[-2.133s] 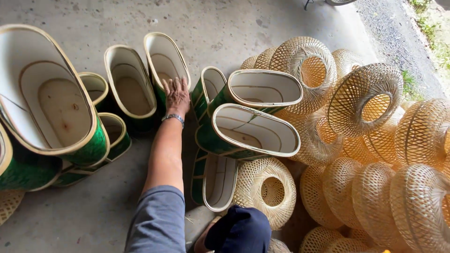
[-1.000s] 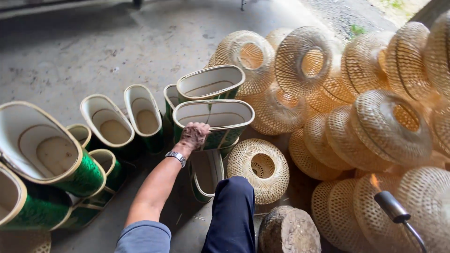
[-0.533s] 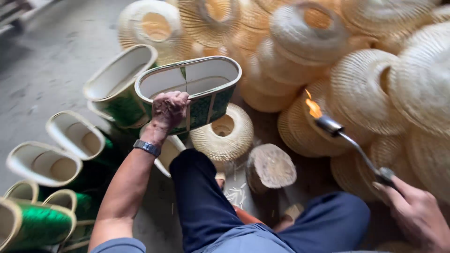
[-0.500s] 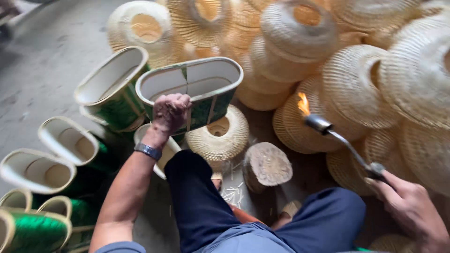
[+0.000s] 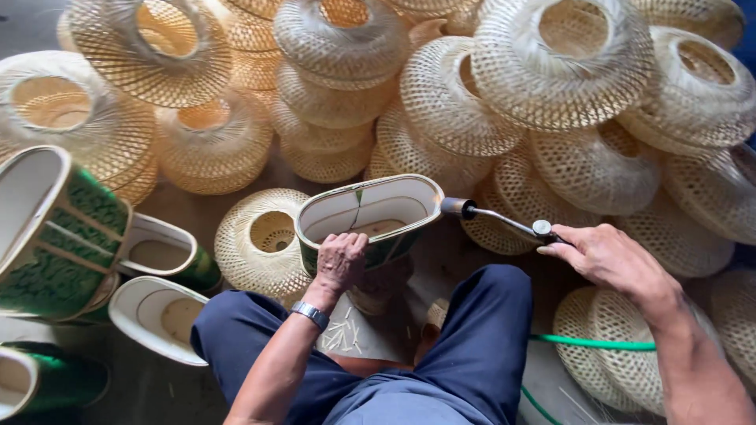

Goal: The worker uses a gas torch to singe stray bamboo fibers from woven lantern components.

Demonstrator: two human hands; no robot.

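Green-and-cream oval bamboo basket (image 5: 370, 216) is gripped at its near rim by the left hand (image 5: 340, 264); its long axis runs left-right toward the metal gas torch (image 5: 496, 222) clasped in the right hand (image 5: 610, 260).

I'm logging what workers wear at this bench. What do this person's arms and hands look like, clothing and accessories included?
Both forearms are bare, with no gloves on either hand. The left hand has a silver metal wristwatch at the wrist. The right hand wears nothing, and no ring shows on either hand. No sleeves show in the picture.
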